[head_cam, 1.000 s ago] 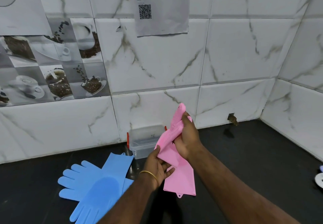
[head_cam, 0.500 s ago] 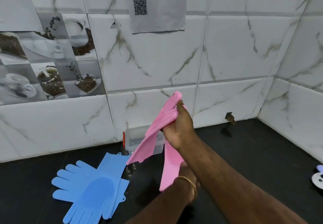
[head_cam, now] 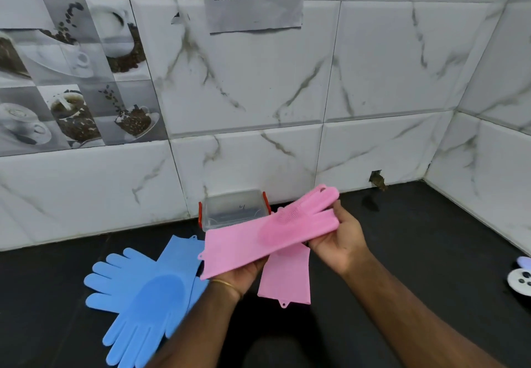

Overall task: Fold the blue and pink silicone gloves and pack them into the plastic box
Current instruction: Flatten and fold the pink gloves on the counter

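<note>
Pink gloves (head_cam: 275, 232): soft, floppy, likely light. Held just before plastic box (head_cam: 234, 209); left hand (head_cam: 244, 272) grips cuff, right hand (head_cam: 339, 241) grips finger end.

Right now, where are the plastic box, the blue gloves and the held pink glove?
plastic box (head_cam: 230, 209): head view, front wall.
blue gloves (head_cam: 155, 290): head view, upper glove's palm.
pink glove (head_cam: 244, 245): head view, cuff section.

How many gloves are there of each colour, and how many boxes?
Pink gloves: 2, one held flat between the left hand and the right hand, one hanging below it.
Blue gloves: 2, one lying on top of the other on the black counter.
Plastic boxes: 1, by the wall.
Total: 5
</note>
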